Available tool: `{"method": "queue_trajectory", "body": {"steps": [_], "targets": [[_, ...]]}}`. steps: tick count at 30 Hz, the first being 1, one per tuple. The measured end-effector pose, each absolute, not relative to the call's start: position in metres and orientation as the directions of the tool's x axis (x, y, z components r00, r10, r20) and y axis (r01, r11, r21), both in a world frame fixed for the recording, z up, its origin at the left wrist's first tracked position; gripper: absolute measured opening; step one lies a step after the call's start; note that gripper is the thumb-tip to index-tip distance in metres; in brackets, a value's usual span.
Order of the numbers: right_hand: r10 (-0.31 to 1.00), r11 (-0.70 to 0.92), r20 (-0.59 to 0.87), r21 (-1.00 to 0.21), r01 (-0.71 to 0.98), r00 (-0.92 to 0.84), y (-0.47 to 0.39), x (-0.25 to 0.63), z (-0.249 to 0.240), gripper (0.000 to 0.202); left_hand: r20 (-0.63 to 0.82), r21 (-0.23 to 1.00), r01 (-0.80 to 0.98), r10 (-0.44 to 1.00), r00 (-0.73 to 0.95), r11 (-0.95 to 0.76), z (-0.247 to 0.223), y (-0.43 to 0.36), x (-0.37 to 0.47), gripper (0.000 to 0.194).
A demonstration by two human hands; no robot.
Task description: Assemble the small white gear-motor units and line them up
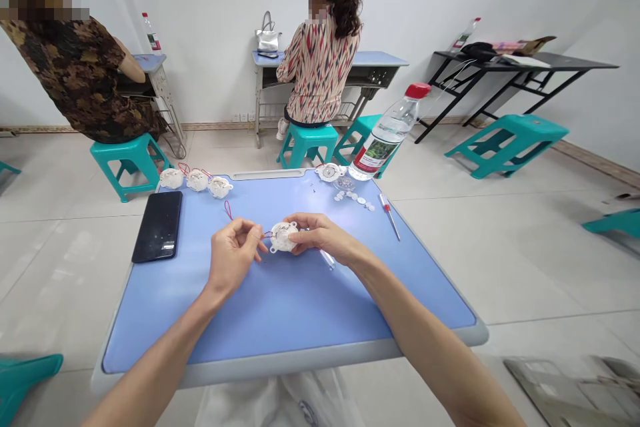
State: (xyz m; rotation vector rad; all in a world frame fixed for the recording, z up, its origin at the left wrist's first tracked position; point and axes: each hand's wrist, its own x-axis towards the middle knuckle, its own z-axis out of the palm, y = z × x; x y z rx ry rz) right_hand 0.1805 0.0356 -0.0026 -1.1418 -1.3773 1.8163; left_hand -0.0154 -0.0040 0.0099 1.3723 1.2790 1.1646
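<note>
While the grip of the right hand [317, 235] holds the round white housing [283, 238] over the worktop [280, 327], at the centre of the frame, the left hand's [234, 252] grip appears to pinch its red wire [267, 235]. Too hard a tug could tear the wire loose; a slack hold might drop the housing. Knocking the bottle [380, 145], right of upper centre, could scatter the small white discs [361, 201] near its base.

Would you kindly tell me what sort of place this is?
It looks like a classroom or training room, perhaps used for small assembly work: there are separate blue-topped desks, teal plastic stools, and round white parts at the nearest desk.
</note>
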Motion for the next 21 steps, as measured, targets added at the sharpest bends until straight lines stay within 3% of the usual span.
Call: {"method": "queue_trajectory", "body": {"steps": [3, 5, 8, 12, 17, 21], "targets": [[0.820, -0.268, -0.259, -0.962, 0.058, -0.511, 0.0332, 0.1777, -0.0011, 0.040, 0.317, 0.883, 0.378, 0.947, -0.043, -0.279, 0.0042, 0.0007, -0.0161, 0.020], [0.802, -0.241, -0.229, -0.969, 0.052, -0.552, 0.0325, 0.1774, -0.0015, 0.040, 0.318, 0.832, 0.466, 0.947, 0.047, -0.302, 0.0007, 0.0024, -0.0158, 0.026], [0.779, -0.199, -0.189, -0.979, 0.049, -0.598, 0.0322, 0.1785, -0.0029, 0.041, 0.133, 0.861, 0.465, 0.974, 0.185, -0.206, -0.0014, 0.0026, -0.0148, 0.035], [0.768, -0.119, -0.128, -0.991, 0.057, -0.627, 0.0326, 0.1799, -0.0043, 0.040, -0.138, 0.951, 0.307, 0.945, 0.298, 0.042, 0.0013, 0.0022, -0.0145, 0.042], [0.799, -0.069, -0.081, -0.997, 0.042, -0.596, 0.0330, 0.1797, -0.0031, 0.042, -0.212, 0.974, 0.006, 0.898, 0.387, 0.228, 0.0060, 0.0029, -0.0120, 0.040], [0.819, -0.038, -0.044, -0.999, 0.022, -0.572, 0.0323, 0.1786, 0.0009, 0.042, -0.253, 0.950, -0.078, 0.891, 0.376, 0.302, 0.0077, 0.0030, -0.0100, 0.036]]}}
